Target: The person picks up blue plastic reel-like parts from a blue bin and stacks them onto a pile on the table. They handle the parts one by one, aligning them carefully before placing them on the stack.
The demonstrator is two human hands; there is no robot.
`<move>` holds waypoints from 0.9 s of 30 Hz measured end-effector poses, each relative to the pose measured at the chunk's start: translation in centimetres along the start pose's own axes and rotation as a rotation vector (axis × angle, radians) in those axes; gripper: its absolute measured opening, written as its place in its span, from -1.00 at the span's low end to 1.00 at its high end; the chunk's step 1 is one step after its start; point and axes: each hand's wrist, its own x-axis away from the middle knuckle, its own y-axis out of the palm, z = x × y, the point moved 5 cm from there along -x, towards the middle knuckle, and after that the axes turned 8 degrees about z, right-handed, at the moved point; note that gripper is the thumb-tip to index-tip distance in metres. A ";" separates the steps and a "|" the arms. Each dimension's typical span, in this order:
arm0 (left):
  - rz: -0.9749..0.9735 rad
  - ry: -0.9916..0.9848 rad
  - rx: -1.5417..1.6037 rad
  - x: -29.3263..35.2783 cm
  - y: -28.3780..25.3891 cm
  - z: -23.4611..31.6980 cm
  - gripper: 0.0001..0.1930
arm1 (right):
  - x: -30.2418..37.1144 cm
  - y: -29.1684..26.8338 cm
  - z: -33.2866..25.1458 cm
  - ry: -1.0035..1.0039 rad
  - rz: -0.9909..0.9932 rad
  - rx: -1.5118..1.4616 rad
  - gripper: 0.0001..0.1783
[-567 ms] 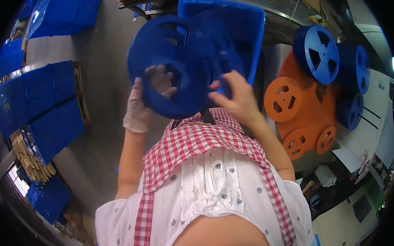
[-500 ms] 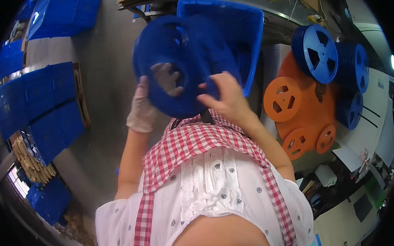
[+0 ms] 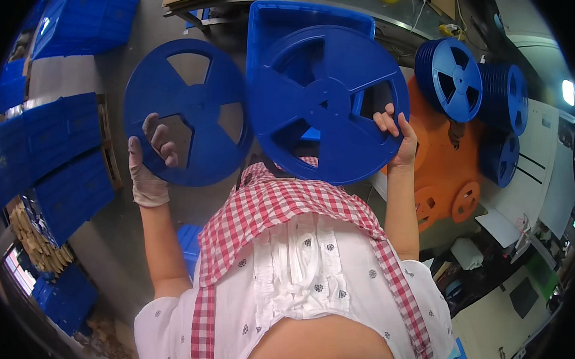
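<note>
Between my 2 grips, a pair of blue discs now spreads side by side, where a moment ago they overlapped in a blur. My gloved left hand (image 3: 147, 176) has moved outward, closed on the left disc (image 3: 197, 100), fingers through 1 cut-out, thumb at the rim. My bare right hand (image 3: 403, 145) has swung outward too, clasping the right disc (image 3: 328, 145) by its rim. I can't tell whether their edges touch. Beyond that right grip, the disc covers much of a blue bin (image 3: 319, 14); just beside it stands an orange rack (image 3: 440, 141).
</note>
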 end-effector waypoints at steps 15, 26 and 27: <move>-0.319 -0.131 -0.695 -5.3 12.2 -12.3 -0.30 | -3.6 11.3 11.6 -0.172 0.013 1.484 -0.27; -0.112 0.832 -1.678 -6.3 9.8 -9.2 -0.39 | -2.7 1.4 4.9 0.088 0.078 -0.041 -0.79; -0.205 0.852 -1.739 -5.9 11.2 -10.5 -0.32 | -2.7 1.5 4.8 0.086 0.081 -0.041 -0.79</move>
